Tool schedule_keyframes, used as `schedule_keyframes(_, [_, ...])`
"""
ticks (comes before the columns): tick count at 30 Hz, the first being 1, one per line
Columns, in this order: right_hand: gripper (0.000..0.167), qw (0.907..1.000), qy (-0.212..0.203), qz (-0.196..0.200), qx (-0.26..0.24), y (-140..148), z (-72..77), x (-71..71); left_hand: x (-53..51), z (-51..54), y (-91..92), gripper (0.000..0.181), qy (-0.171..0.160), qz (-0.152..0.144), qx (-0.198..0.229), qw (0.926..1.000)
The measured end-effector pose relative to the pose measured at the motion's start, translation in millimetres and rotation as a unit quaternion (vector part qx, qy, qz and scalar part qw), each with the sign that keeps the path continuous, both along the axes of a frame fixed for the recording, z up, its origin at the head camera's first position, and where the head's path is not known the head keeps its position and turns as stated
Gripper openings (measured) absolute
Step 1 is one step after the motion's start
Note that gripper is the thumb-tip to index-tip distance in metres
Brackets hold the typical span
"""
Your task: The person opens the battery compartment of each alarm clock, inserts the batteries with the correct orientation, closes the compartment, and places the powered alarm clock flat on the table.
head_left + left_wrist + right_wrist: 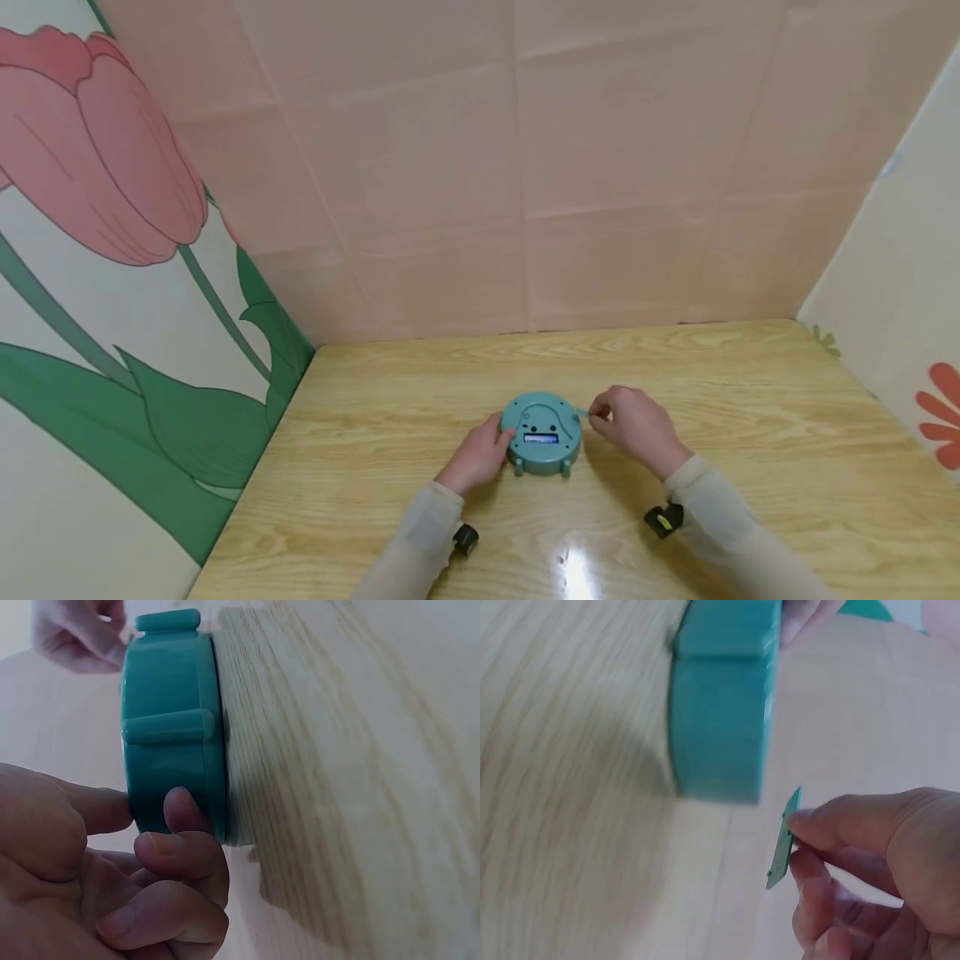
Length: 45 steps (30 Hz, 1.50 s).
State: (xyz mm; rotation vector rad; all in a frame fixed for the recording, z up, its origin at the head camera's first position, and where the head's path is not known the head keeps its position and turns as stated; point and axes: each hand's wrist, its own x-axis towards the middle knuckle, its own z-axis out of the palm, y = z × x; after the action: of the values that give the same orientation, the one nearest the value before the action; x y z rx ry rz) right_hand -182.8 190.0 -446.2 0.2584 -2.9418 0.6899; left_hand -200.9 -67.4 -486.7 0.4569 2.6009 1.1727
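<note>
A round teal device (542, 457) with two small feet lies on the wooden table, a slot showing a battery-like thing (542, 438) in its upper face. My left hand (476, 454) grips its left edge, thumb on top; in the left wrist view that hand (135, 862) has its fingers against the teal side (169, 690). Just off the device's right edge, my right hand (637, 425) pinches a small flat teal piece (581, 412). The right wrist view shows this thin piece (783, 847) between thumb and fingers of the hand (877, 862), apart from the device (720, 727).
The wooden table (360, 400) meets a pink covering (420, 208) at its back edge. A wall with a painted tulip (135, 158) stands at the left, and a pale wall with a red flower (945, 417) at the right.
</note>
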Motion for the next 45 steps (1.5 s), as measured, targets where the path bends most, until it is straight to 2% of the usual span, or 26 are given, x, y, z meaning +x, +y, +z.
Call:
schedule_keyframes(4, [0.004,0.9997,0.02,0.009,-0.008,-11,6.6,7.4,0.1,0.1,-0.2,0.051,-0.001,0.0,-0.003,1.0])
schedule_keyframes(8, [0.004,0.9983,0.038,0.042,-0.013,-23,9.5,13.9,1.1,0.6,-0.7,0.051,-0.003,0.0,-0.001,1.0])
schedule_keyframes(13, [0.003,0.9965,0.037,0.074,-0.008,-37,10.5,18.2,2.2,1.2,-0.9,0.051,-0.002,0.0,-0.002,1.0])
schedule_keyframes(18, [0.004,0.9956,0.036,0.087,0.001,-49,7.2,17.5,2.6,2.3,-1.1,0.052,-0.007,0.003,-0.004,1.0])
schedule_keyframes(28, [0.005,0.9952,0.025,0.094,0.01,-62,-4.3,12.3,2.0,0.4,0.1,0.051,-0.003,0.002,-0.002,1.0])
schedule_keyframes(45, [0.006,0.9973,0.022,0.07,0.004,-69,-14.8,9.4,3.7,0.0,-0.2,0.047,0.008,0.0,-0.002,1.0])
